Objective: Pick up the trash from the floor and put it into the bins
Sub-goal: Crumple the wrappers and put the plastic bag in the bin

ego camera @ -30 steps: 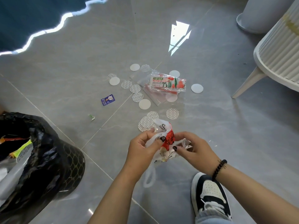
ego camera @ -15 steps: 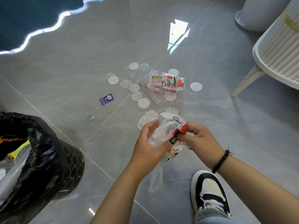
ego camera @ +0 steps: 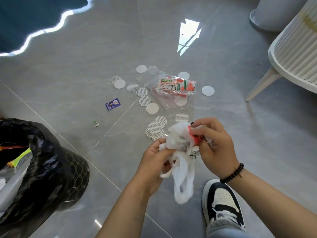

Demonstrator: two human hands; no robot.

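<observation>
left hand [ego camera: 155, 162]: fingers curled round the lower part of the white plastic bag [ego camera: 180, 152], gripping it, held up off the floor [ego camera: 240, 134].
right hand [ego camera: 213, 145]: pinching the bag's upper crumpled end, where a red printed patch shows; thumb and fingers closed on it. Black bead bracelet [ego camera: 232, 173] on that wrist.
white plastic bag: bunched between both hands, in the air above the floor; its handle loops hang down below the left hand. Right of the bin and near it, not in it.
bin [ego camera: 56, 170]: lower left of view, lined with a black liner, mouth open; coloured scraps visible inside at its left edge.
round seals [ego camera: 155, 128]: scattered on the floor beyond the bag, away from the bin; some plain white, some printed with a grid of text. A few overlap just behind the bag.
clear packet [ego camera: 176, 85]: red and green print, lying on the floor among the seals, far side of them from the bin; partly over a flat clear sleeve.
blue card [ego camera: 113, 104]: on the floor between bin and seals.
small green scrap [ego camera: 96, 123]: on the floor, nearer the bin than the card.
shoe [ego camera: 223, 205]: black and white, right of the hanging loops, well apart from the bin.
white chair [ego camera: 295, 54]: far right, well away from the bin.
</observation>
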